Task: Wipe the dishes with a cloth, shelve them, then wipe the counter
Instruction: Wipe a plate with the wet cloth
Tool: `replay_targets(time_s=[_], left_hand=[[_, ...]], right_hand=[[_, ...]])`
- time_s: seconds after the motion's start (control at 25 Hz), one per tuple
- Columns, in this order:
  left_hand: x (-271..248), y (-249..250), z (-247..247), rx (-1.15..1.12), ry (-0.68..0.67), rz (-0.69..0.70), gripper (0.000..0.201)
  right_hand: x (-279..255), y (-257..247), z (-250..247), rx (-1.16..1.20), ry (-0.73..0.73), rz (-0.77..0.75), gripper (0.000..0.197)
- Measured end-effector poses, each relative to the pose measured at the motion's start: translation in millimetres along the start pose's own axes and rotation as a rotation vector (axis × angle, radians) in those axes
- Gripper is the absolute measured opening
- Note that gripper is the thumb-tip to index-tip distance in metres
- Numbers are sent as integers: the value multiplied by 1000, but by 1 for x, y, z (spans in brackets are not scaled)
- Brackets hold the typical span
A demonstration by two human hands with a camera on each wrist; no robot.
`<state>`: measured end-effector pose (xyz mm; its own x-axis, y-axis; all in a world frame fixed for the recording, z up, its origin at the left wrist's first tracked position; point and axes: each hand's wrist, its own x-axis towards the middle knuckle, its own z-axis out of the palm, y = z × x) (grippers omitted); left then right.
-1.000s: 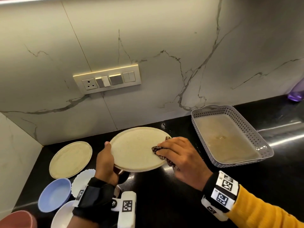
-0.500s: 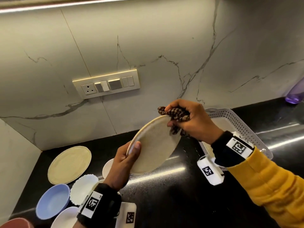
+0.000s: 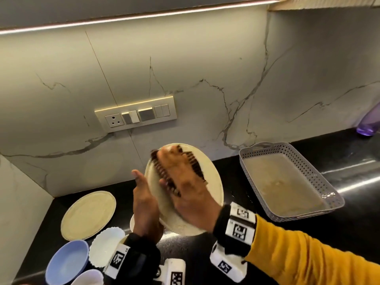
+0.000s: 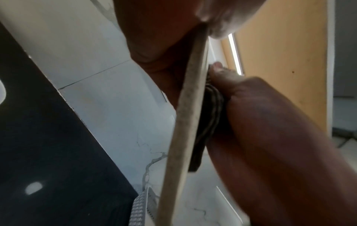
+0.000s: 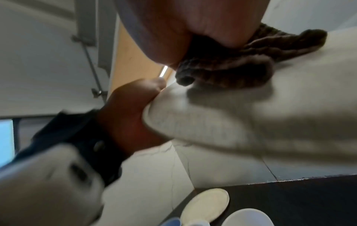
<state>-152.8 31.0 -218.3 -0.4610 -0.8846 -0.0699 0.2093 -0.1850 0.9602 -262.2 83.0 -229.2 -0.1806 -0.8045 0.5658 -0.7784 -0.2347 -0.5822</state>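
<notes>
A round beige plate [image 3: 211, 182] is held up on edge above the black counter [image 3: 201, 256], its face tilted toward me. My left hand [image 3: 144, 202] grips its left rim, thumb up, fingers hidden behind it. My right hand [image 3: 185, 182] lies flat on the plate's face and presses a brown checked cloth [image 3: 162, 171] against it. The left wrist view shows the plate's rim [image 4: 185, 122] edge-on, with the folded cloth [image 4: 210, 110] squeezed under the right hand [image 4: 260, 122]. In the right wrist view the cloth [image 5: 231, 70] sits under the palm on the plate [image 5: 212, 122].
On the counter at left lie a second beige plate [image 3: 88, 214], a white scalloped dish [image 3: 107, 247] and a blue bowl [image 3: 67, 262]. A grey perforated tray [image 3: 249, 177] stands at right. A purple bottle [image 3: 370, 124] is far right. A switch panel [image 3: 135, 114] is on the marble wall.
The plate has been lifted from low over the counter and tipped up on edge. My right hand moved from bunching the cloth at the top rim to pressing it flat on the face.
</notes>
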Motion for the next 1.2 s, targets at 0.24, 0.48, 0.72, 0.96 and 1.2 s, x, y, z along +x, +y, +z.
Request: replay_targets(time_s=[0.24, 0.48, 0.72, 0.96, 1.2], left_hand=[[-2, 27, -27, -282, 100, -133, 80], [-7, 20, -35, -111, 187, -22, 55], [-9, 19, -15, 46, 45, 28, 54], [-1, 27, -18, -93, 66, 20, 68], [-4, 32, -44, -167, 254, 99, 66]], right_hand=[[-50, -12, 0, -186, -341, -174, 79], [-53, 45, -18, -158, -151, -48, 72], [11, 49, -24, -207, 4, 97, 61], [3, -13, -5, -249, -165, -275, 66], [-60, 3, -8, -188, -217, -342, 60]])
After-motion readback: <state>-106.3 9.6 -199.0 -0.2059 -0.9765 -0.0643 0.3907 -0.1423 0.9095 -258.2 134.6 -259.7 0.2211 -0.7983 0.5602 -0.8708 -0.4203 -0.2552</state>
